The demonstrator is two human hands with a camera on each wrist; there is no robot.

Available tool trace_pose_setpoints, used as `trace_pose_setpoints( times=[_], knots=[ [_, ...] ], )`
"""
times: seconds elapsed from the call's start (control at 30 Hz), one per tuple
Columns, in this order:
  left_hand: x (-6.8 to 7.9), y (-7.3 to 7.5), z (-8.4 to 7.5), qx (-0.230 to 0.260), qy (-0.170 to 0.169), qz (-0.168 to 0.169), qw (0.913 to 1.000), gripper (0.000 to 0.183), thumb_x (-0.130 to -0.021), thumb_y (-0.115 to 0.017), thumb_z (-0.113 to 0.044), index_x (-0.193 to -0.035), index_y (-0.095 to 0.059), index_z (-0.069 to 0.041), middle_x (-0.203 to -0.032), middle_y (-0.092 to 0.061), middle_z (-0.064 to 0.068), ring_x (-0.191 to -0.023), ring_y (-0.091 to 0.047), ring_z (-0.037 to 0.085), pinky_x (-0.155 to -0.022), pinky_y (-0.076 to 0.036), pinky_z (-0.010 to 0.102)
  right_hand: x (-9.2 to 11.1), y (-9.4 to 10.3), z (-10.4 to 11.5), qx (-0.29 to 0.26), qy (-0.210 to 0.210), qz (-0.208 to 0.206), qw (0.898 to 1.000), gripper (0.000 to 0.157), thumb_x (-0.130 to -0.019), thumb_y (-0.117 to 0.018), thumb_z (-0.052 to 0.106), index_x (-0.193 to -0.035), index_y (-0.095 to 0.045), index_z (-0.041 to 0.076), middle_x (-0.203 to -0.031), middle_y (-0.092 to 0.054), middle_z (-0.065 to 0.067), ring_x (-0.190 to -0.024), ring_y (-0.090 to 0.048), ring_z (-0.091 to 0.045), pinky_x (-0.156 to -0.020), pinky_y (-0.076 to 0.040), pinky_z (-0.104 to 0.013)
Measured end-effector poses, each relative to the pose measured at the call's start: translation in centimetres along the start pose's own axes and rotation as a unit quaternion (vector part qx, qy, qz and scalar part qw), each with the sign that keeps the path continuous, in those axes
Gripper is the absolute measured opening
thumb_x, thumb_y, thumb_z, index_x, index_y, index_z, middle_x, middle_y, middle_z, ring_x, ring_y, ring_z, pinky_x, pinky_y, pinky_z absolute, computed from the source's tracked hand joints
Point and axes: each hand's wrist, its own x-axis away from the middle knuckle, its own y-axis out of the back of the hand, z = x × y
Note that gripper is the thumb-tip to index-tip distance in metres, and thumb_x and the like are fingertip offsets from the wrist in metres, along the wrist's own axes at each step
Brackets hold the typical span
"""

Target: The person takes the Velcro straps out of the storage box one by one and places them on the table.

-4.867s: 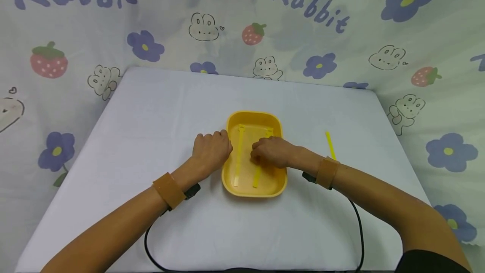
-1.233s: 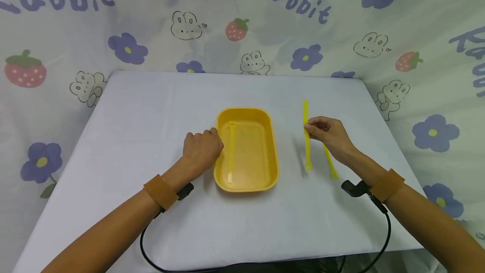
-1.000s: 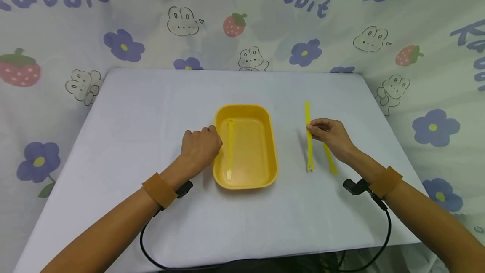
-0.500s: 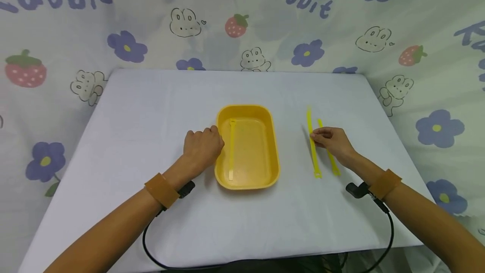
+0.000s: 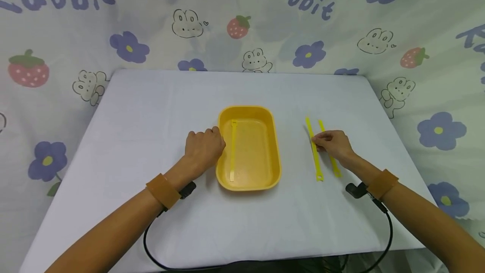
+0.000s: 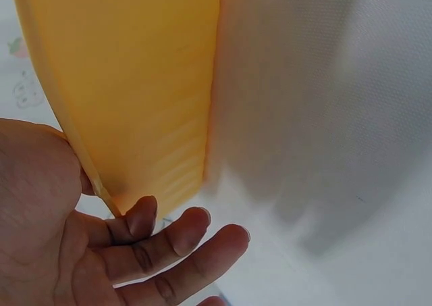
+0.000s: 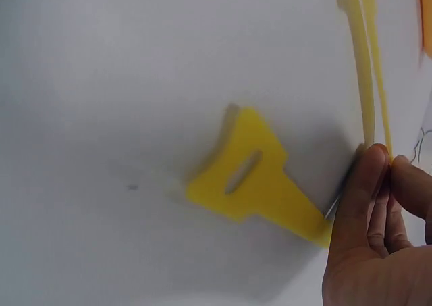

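Observation:
A yellow tray (image 5: 257, 151) sits mid-table, and my left hand (image 5: 202, 146) grips its left rim. In the left wrist view, fingers (image 6: 182, 242) curl at the edge of the tray's wall (image 6: 148, 83). One yellow hook-and-loop cable tie (image 5: 233, 151) lies lengthwise along the left side inside the tray. Right of the tray, my right hand (image 5: 335, 144) pinches a second cable tie (image 5: 316, 163) near its middle, slotted head toward me, close over the table. A third cable tie (image 5: 335, 167) lies just to its right, partly hidden under the hand; its slotted head (image 7: 270, 157) shows in the right wrist view.
The table (image 5: 159, 108) has a white cover. A patterned cloth (image 5: 212, 20) with rabbits and flowers hangs behind it. Black cables (image 5: 390, 231) run from both wrist cameras toward the near edge.
My right hand has left the tray, bringing a cable tie from inside it to the table's right side. It has lowered there beside the other tie. My left hand stays on the rim.

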Motion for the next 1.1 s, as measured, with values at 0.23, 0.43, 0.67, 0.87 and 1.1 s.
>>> trace_pose_setpoints(
  times=[0.23, 0.43, 0.67, 0.87, 1.1],
  knots=[
    [-0.1, 0.0, -0.1, -0.008, -0.005, -0.003, 0.9999, 0.028, -0.104, -0.049, -0.024, -0.085, -0.048, -0.003, -0.067, -0.047, 0.006, -0.054, -0.046, 0.021, -0.054, -0.038, 0.034, -0.2, 0.3, 0.1, 0.039, -0.011, -0.004, 0.999, 0.039, -0.097, -0.067, 0.031, -0.117, -0.067, -0.003, -0.099, -0.074, -0.013, -0.075, -0.068, -0.01, -0.069, -0.054, -0.021],
    [-0.2, -0.1, 0.0, 0.0, 0.006, -0.002, 1.0, 0.031, -0.105, -0.047, -0.027, -0.085, -0.049, -0.003, -0.067, -0.048, 0.007, -0.054, -0.048, 0.022, -0.056, -0.039, 0.035, -0.3, 0.2, 0.3, 0.063, -0.008, -0.001, 0.998, 0.04, -0.097, -0.066, 0.031, -0.116, -0.067, -0.004, -0.093, -0.074, -0.01, -0.074, -0.068, -0.011, -0.067, -0.054, -0.022],
    [0.0, -0.2, 0.1, -0.007, 0.008, 0.006, 0.9999, 0.029, -0.104, -0.048, -0.026, -0.087, -0.049, -0.003, -0.067, -0.049, 0.006, -0.055, -0.048, 0.022, -0.057, -0.04, 0.035, -0.4, -0.1, 0.5, 0.077, 0.01, 0.006, 0.997, 0.04, -0.097, -0.066, 0.029, -0.115, -0.067, -0.007, -0.094, -0.074, -0.013, -0.073, -0.069, -0.011, -0.067, -0.054, -0.023],
    [0.1, -0.1, 0.2, -0.013, 0.006, 0.01, 0.9999, 0.029, -0.104, -0.049, -0.026, -0.087, -0.05, -0.003, -0.068, -0.049, 0.007, -0.055, -0.049, 0.022, -0.057, -0.04, 0.035, -0.3, -0.1, 0.8, 0.078, 0.01, 0.01, 0.997, 0.04, -0.098, -0.065, 0.029, -0.115, -0.066, -0.008, -0.093, -0.074, -0.014, -0.072, -0.069, -0.01, -0.067, -0.054, -0.022],
    [0.1, -0.1, 0.1, -0.012, 0.004, 0.002, 0.9999, 0.03, -0.105, -0.048, -0.025, -0.085, -0.049, -0.003, -0.067, -0.047, 0.006, -0.054, -0.047, 0.021, -0.056, -0.038, 0.034, -0.3, 0.0, 1.1, 0.082, 0.01, -0.002, 0.997, 0.039, -0.097, -0.066, 0.028, -0.113, -0.067, -0.008, -0.092, -0.075, -0.015, -0.071, -0.069, -0.011, -0.064, -0.051, -0.02]
  ],
)
